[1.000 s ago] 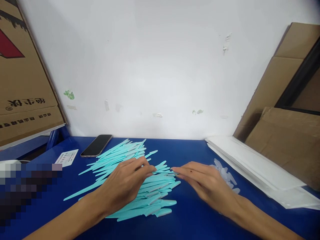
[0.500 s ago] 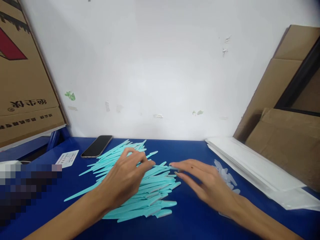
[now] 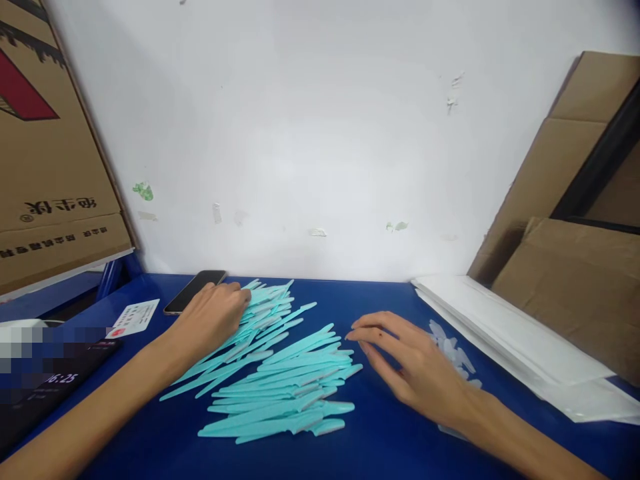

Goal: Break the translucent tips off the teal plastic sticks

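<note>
Your blue bench (image 3: 385,433) carries slim turquoise tools (image 3: 303,380), heaped in a nearer and a farther group. On your left lie a phone (image 3: 187,297), a printed card (image 3: 136,317) and what seems a dark screen (image 3: 63,393), partly blurred out; on your right, translucent pieces (image 3: 456,355) and white sheets (image 3: 510,330).

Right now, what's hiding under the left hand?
Around the left hand, teal sticks show on the right, and part of a phone shows behind it. The phone's nearer side and whatever lies directly beneath the palm are covered.

Both hands (image 3: 415,360) near turquoise sticks (image 3: 293,378)
</note>
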`<control>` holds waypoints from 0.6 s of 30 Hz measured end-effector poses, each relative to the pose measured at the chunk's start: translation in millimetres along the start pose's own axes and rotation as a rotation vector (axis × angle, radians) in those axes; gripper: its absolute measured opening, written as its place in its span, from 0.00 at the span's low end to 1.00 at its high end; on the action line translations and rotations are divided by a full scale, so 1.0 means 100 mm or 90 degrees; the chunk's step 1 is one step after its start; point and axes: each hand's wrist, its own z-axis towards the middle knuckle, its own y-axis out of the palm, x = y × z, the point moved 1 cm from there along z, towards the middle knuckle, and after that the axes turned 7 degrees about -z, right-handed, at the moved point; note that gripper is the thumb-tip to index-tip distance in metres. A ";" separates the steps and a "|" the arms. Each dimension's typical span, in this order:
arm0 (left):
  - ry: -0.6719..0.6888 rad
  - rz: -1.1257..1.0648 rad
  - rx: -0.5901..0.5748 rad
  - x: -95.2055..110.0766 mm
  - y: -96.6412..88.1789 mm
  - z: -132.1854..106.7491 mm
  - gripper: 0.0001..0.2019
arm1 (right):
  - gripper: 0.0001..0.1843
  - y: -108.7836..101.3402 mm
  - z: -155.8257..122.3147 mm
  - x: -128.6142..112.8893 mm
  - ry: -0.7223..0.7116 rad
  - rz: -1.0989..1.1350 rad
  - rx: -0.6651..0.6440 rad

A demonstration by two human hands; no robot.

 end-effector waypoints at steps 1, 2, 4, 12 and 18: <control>0.000 0.009 -0.005 0.01 0.01 0.00 0.16 | 0.16 0.00 0.00 0.01 0.000 -0.002 0.000; 0.003 0.021 -0.010 0.03 0.01 0.00 0.17 | 0.16 0.00 -0.01 0.01 0.000 -0.006 0.002; 0.023 0.027 -0.004 0.12 0.01 0.00 0.17 | 0.16 -0.01 -0.01 0.04 0.005 -0.017 0.014; 0.092 -0.169 -0.090 0.71 0.16 -0.17 0.12 | 0.15 0.04 0.00 0.09 0.071 -0.030 -0.034; 0.082 -0.189 -0.143 0.74 0.28 -0.21 0.10 | 0.13 0.07 0.00 0.09 0.087 -0.018 -0.063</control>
